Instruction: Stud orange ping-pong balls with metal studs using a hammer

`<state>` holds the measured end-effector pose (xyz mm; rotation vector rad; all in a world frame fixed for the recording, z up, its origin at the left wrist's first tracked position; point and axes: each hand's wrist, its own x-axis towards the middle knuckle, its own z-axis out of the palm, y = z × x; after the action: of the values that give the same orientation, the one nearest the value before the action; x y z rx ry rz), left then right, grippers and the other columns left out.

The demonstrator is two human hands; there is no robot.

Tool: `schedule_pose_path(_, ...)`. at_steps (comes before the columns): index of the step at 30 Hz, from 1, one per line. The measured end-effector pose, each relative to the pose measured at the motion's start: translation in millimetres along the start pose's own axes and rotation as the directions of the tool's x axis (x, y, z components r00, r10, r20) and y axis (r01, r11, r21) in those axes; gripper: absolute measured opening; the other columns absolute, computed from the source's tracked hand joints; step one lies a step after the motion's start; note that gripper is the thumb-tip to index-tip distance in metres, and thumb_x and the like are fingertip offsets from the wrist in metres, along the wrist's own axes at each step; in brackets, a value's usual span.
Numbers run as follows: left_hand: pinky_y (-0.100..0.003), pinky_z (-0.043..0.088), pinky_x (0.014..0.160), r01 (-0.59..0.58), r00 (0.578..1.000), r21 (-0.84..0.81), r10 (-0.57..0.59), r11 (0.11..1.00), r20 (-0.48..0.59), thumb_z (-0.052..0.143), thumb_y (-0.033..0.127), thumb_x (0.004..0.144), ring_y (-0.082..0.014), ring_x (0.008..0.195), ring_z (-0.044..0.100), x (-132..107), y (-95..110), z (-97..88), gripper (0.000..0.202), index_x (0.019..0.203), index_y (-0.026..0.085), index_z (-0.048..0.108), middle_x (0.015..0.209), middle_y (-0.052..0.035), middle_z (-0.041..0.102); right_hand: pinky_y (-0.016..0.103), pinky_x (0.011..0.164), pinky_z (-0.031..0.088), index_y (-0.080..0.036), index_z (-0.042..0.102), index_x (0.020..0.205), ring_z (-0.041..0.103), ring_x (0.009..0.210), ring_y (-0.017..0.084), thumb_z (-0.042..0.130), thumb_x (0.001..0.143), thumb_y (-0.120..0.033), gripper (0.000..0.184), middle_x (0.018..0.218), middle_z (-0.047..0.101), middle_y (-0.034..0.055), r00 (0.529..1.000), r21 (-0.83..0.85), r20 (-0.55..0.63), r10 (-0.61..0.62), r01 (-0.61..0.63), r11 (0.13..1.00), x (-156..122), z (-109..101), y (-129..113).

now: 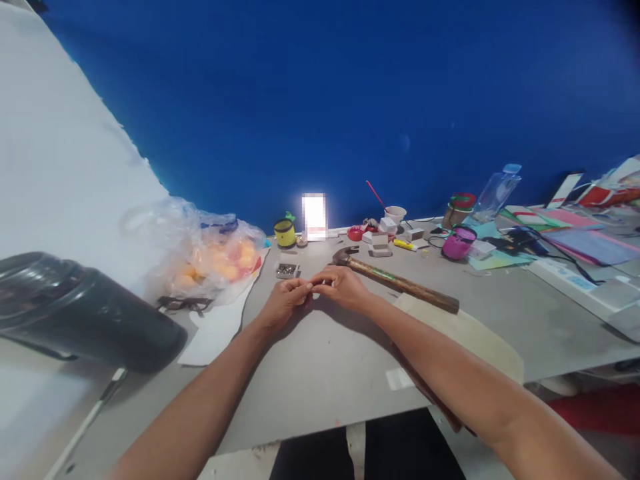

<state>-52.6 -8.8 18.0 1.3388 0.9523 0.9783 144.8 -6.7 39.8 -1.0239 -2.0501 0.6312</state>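
The green label (383, 274) on the hammer (417, 291) is too blurred to read. The left hand (286, 300) and right hand (343, 285) meet, fingertips pinched together; what they hold cannot be told. Just beyond the left is a box (287, 270) of small metal pieces; beyond the right, the hammer. Leftward stand a bag (215, 260) and dark tumbler (105, 313).

This looks like a craft corner or small hobby workspace, set at a grey table (300, 387) against a blue wall (350, 100), though whether it belongs to a home or a workshop is hard to tell. A hammer (400, 281), an open box (287, 271) of small metal bits, a yellow tube (405, 245) and coloured paper (583, 243) suggest handwork, while a plastic bag (215, 260) and a clear bottle (497, 195) add an everyday, lived-in look
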Motion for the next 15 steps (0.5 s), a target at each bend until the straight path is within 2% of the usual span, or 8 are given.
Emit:
schedule_pose_path(2, -0.025, 0.040, 0.057, 0.008, 1.000, -0.026, -0.008, 1.000, 0.015, 0.079, 0.048, 0.082, -0.0104, 0.057, 0.049, -1.1, 2.1, 1.1, 0.039, 0.067, 0.014, 0.068, 0.061, -0.0021, 0.058, 0.028, 0.075, 0.047, -0.020, 0.083, 0.087, 0.066, 0.079, 0.017, 0.076, 0.086, -0.024, 0.008, 0.084, 0.077, 0.0036, 0.998, 0.149, -0.038, 0.044, -0.037, 0.988, -0.2, -0.8, 1.9)
schedule_pose_path(4, -0.026, 0.043, 0.059, 0.022, 1.000, -0.126, -0.021, 0.992, 0.006, 0.076, 0.050, 0.083, -0.0115, 0.058, 0.053, -1.8, 6.1, 2.3, 0.039, 0.073, 0.013, 0.071, 0.066, -0.0033, 0.061, 0.028, 0.068, 0.047, -0.019, 0.082, 0.083, 0.064, 0.073, 0.016, 0.078, 0.082, -0.032, 0.014, 0.078, 0.076, 0.0035, 0.991, 0.292, -0.049, 0.122, -0.102, 0.951, 0.3, -2.5, 2.9)
schedule_pose_path(7, -0.027, 0.049, 0.062, 0.058, 0.998, -0.289, -0.062, 0.956, -0.004, 0.078, 0.039, 0.076, -0.0145, 0.066, 0.061, -1.4, 11.0, 2.1, 0.029, 0.090, 0.013, 0.074, 0.077, -0.0051, 0.067, 0.026, 0.056, 0.044, -0.017, 0.081, 0.084, 0.057, 0.059, 0.013, 0.081, 0.075, -0.039, 0.024, 0.066, 0.069, 0.0013, 0.961, 0.459, -0.014, 0.276, -0.240, 0.856, 1.3, -5.2, 5.9)
schedule_pose_path(11, -0.027, 0.053, 0.066, 0.109, 0.994, -0.334, -0.111, 0.936, 0.013, 0.082, 0.017, 0.063, -0.0141, 0.068, 0.066, -0.5, 11.4, 1.3, 0.041, 0.101, 0.015, 0.068, 0.081, -0.0035, 0.071, 0.024, 0.048, 0.038, -0.016, 0.076, 0.082, 0.048, 0.050, 0.009, 0.085, 0.065, -0.040, 0.031, 0.056, 0.060, -0.0032, 0.908, 0.604, 0.044, 0.417, -0.357, 0.713, 1.7, -5.1, 11.8)
schedule_pose_path(15, -0.032, 0.058, 0.064, 0.104, 0.993, -0.321, -0.116, 0.941, -0.017, 0.087, 0.023, 0.069, -0.0168, 0.071, 0.070, -2.1, 12.9, 5.4, 0.047, 0.109, 0.017, 0.063, 0.094, -0.0045, 0.071, 0.023, 0.045, 0.035, -0.015, 0.074, 0.082, 0.047, 0.048, 0.008, 0.087, 0.061, -0.039, 0.034, 0.056, 0.059, -0.0037, 0.891, 0.658, 0.078, 0.447, -0.383, 0.648, 0.9, -1.9, 14.2)
